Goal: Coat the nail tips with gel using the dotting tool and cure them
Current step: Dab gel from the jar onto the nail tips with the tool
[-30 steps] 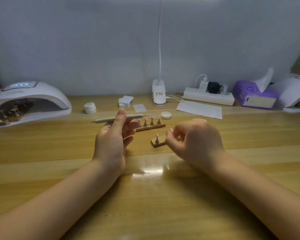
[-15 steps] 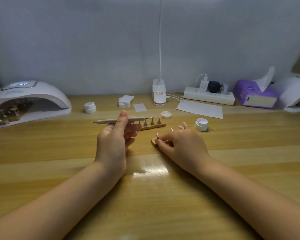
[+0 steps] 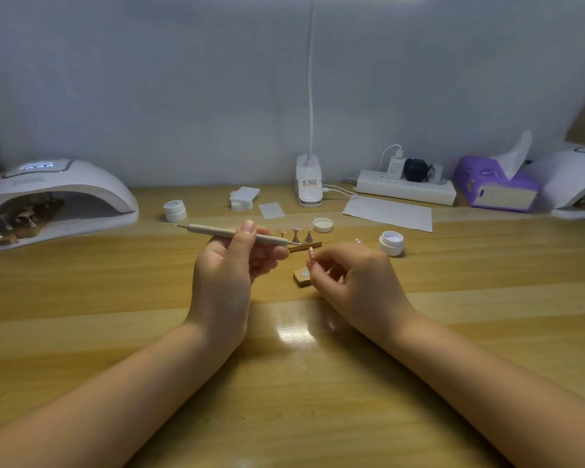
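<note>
Left hand (image 3: 227,265) grip pinches the slim grey dotting tool (image 3: 232,233), long axis level, tip rightward; right hand (image 3: 352,282) grip pinches a small pink nail tip (image 3: 311,253) just beside that tip, above the table (image 3: 115,298).

Right hand (image 3: 355,282) contents hidden by curled fingers; right-side lamp (image 3: 574,184) cut off by edge
</note>
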A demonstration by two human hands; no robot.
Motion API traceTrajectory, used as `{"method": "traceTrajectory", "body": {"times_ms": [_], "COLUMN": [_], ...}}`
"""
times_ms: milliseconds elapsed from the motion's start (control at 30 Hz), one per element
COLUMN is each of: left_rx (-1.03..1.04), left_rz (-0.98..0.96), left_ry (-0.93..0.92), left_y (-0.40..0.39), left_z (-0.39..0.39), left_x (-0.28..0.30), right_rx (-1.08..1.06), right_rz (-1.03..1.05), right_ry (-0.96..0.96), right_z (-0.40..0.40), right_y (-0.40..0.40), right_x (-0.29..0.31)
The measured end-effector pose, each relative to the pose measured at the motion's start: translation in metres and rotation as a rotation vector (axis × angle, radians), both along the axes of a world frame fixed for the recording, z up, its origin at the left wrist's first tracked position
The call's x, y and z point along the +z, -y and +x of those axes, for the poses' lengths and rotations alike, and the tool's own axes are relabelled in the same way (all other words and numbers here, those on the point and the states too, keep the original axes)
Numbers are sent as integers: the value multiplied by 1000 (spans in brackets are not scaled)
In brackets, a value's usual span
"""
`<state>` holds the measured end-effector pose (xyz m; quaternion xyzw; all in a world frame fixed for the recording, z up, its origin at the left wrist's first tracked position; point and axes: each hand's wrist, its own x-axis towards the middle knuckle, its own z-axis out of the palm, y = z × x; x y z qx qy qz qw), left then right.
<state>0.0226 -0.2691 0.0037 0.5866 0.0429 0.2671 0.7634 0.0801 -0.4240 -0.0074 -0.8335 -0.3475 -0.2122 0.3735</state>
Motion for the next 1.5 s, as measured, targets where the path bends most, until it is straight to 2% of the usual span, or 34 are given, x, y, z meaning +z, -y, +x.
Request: {"method": "traceTrajectory", "body": {"times_ms": [300,467,733,1500], "left_rx": [-4,18,88,93], "left_rz": [254,352,528,529], "left_ry": [175,238,233,196], "left_y": [7,10,11,9], "left_z": [-6,-7,-8,-5], "left_x": [-2,-1,-4,-8], "right_rx": [87,114,123,168], "right_rz": [272,305,312,320], "right_ry": [-307,-314,-281,-264], "right_z": [0,0,-1,-2], "right_y": [2,3,3,3], "right_x": [1,2,1,0]}}
